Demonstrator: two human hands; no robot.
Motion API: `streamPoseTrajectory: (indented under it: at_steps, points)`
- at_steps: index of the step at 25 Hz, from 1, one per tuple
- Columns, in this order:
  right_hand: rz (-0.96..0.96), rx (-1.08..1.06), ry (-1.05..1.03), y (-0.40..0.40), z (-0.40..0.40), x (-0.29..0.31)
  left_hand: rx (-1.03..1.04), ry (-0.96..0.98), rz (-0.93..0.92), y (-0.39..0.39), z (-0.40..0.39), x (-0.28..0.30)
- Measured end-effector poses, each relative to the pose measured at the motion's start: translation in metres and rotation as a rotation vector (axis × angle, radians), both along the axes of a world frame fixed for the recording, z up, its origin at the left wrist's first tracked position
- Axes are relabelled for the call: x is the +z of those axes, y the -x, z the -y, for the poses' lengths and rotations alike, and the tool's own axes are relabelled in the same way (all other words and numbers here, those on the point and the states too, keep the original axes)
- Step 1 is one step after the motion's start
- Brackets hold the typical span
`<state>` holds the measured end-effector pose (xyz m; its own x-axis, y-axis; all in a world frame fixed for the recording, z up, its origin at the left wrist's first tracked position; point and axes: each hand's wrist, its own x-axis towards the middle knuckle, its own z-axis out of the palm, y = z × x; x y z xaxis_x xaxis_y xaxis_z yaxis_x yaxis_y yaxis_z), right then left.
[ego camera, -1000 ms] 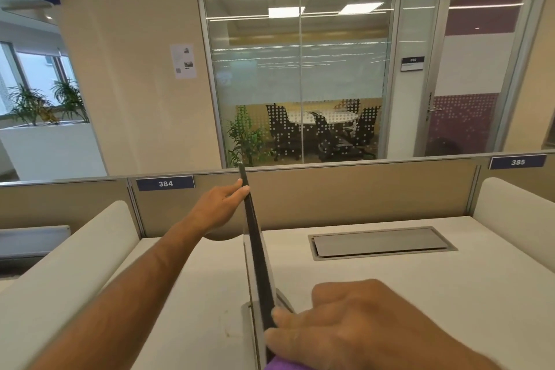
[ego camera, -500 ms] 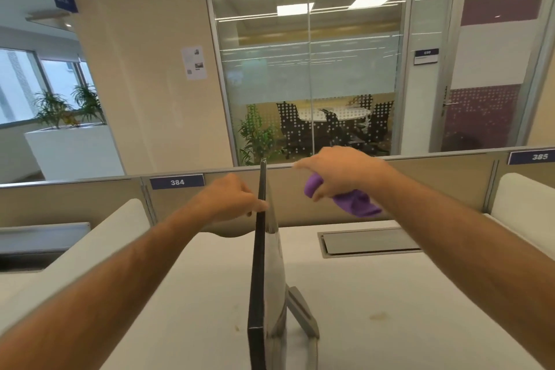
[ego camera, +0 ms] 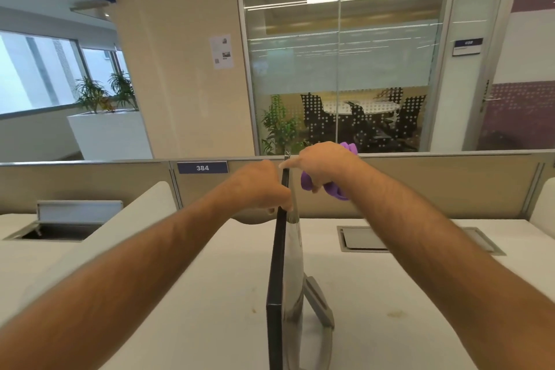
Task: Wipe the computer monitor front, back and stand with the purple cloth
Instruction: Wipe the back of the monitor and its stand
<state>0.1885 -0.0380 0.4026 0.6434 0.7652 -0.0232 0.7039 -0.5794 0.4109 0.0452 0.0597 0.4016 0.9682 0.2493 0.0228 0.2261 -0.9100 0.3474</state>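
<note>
Right hand [ego camera: 322,164] clenched around the purple cloth [ego camera: 332,186], a wad of it bulging below the fingers and a tuft showing above the wrist side. Index finger extended, its tip touching the monitor's far top corner. The cloth sits just beside the monitor's silver back, near that top edge; whether fabric actually touches the panel cannot be told.

Left hand [ego camera: 264,186] grasps the computer monitor [ego camera: 277,264] from the opposite, dark-screen side, fingers curled over the thin edge a little below the right hand. Both forearms reach forward from the lower corners of the view and meet at the monitor's far end.

Monitor seen edge-on, upright, running away from the camera down the middle of the bench [ego camera: 195,294]. Black front face to its left, grey-silver back to its right. Monitor stand [ego camera: 319,306], grey, leans out from the back on the right side and meets the bench near the bottom of the view.

Right of the monitor, a closed cable hatch [ego camera: 365,239] is set flush in the bench. Left of the monitor, beyond a white curved divider [ego camera: 99,234], an open cable hatch [ego camera: 57,230] with its lid raised. Behind the monitor, a beige partition [ego camera: 435,186] carries a label "384" [ego camera: 202,167]. Past that, a glass-walled meeting room [ego camera: 345,69].
</note>
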Motion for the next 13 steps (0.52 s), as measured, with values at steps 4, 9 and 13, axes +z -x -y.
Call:
streamPoseTrajectory:
  at_steps: [4, 9, 13]
  points:
    - [0.075, 0.002, 0.025, 0.002, -0.004, -0.002, 0.003, -0.007, -0.010, -0.003, 0.000, 0.002]
    - [0.123, -0.011, 0.037, -0.003, -0.002, -0.004, 0.038, -0.046, -0.017, -0.003, -0.016, 0.004]
    - [0.107, -0.045, 0.011, -0.009, 0.004, -0.003, 0.017, -0.108, -0.006, -0.004, -0.040, 0.005]
